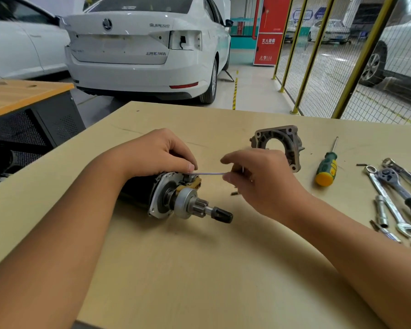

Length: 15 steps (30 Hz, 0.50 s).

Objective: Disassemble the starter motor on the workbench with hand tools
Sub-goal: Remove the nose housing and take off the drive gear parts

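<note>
at the far left of the tan wooden workbench (199, 269) our left hand (161, 153) curls down over the black cylindrical starter motor (173, 198), which lies on its side near the middle of the bench with its silver pinion gear and shaft pointing right. the fingers clamp the body near the grey end plate, thumb tip by the yellowish lever on top. just to the right, our right hand (259, 179) pinches a thin silver metal rod (207, 173), likely a long through bolt or a slim hex key, which reaches to the top of the motor. behind that hand stands the grey cast aluminium nose housing (280, 141), already off. further right lie a green and yellow handled screwdriver (326, 167) and a cluster of chrome spanners and a ratchet (394, 198). we judge the motor heavy and rigid, prone to rolling, so it wants a firm hold round the steel casing, not the exposed shaft or lever. the rod is light, smooth and slippery, best pinched near its end.
</note>
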{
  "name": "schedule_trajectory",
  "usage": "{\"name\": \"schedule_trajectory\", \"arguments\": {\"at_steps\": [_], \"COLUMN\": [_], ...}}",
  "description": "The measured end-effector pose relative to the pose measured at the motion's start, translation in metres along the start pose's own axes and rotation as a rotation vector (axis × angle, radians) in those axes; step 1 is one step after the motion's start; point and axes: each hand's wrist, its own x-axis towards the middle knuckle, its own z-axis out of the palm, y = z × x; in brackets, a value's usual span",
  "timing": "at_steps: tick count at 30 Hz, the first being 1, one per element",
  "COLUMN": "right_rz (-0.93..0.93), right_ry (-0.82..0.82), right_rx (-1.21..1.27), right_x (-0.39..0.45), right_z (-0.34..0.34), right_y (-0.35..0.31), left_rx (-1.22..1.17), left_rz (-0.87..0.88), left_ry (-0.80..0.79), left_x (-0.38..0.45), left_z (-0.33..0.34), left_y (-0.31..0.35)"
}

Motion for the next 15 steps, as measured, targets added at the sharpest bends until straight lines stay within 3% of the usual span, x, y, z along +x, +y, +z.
{"name": "schedule_trajectory", "arguments": {"at_steps": [8,15], "right_rz": [-0.092,0.287], "right_ry": [-0.155,-0.235], "right_rx": [-0.075,0.236], "right_x": [-0.004,0.001], "right_z": [0.006,0.012], "right_y": [-0.012,-0.016], "left_rx": [-0.019,0.049], "left_rz": [0.027,-0.016], "left_ry": [-0.034,-0.011], "left_x": [-0.001,-0.001], "left_z": [-0.001,0.001], "left_y": [-0.001,0.0]}}
